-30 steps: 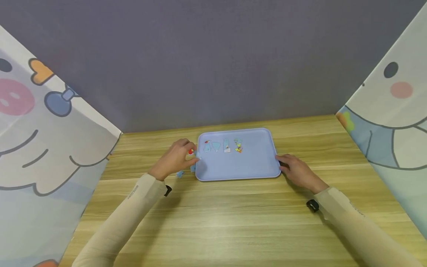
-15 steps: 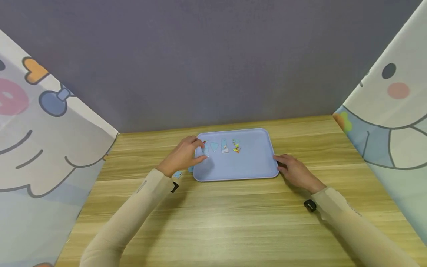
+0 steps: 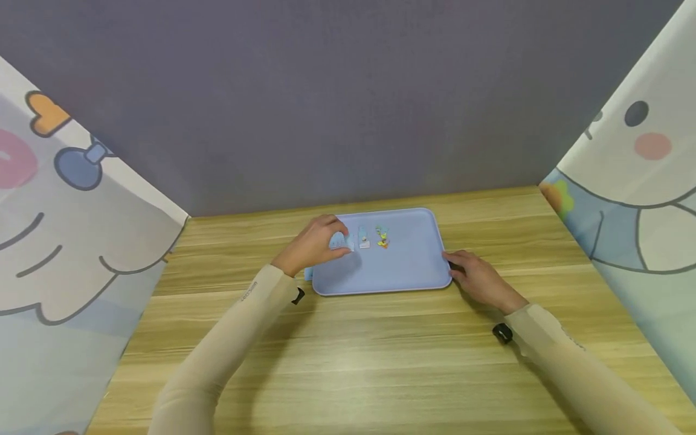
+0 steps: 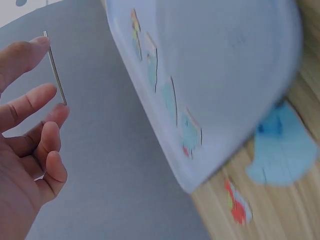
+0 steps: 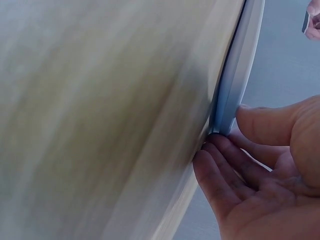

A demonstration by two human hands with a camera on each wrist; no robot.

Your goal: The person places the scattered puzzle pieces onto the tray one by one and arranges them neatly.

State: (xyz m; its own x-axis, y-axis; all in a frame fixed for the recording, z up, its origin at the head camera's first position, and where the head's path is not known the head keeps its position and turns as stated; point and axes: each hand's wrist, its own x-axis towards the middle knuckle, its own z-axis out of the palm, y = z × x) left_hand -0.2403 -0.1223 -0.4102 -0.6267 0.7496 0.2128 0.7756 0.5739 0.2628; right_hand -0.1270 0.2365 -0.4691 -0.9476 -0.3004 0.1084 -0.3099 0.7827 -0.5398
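My left hand is over the left part of a pale blue tray. It pinches a thin light-blue puzzle piece between thumb and fingertips; the left wrist view shows this piece edge-on, held off the tray. Several flat puzzle pieces lie in a row along the tray's far side; in the head view my left hand covers some, while a yellow-and-green one shows. At the tray's right rim, my right hand grips the edge, with the thumb on top and fingers below in the right wrist view.
On the wooden table, beside the tray's left end, lie a red piece and a larger light-blue piece. A grey wall rises behind the table, with cartoon-printed panels at both sides.
My left hand has moved right, from the tray's left rim to above the row of pieces, carrying the light-blue piece. My right hand stays on the tray's edge.
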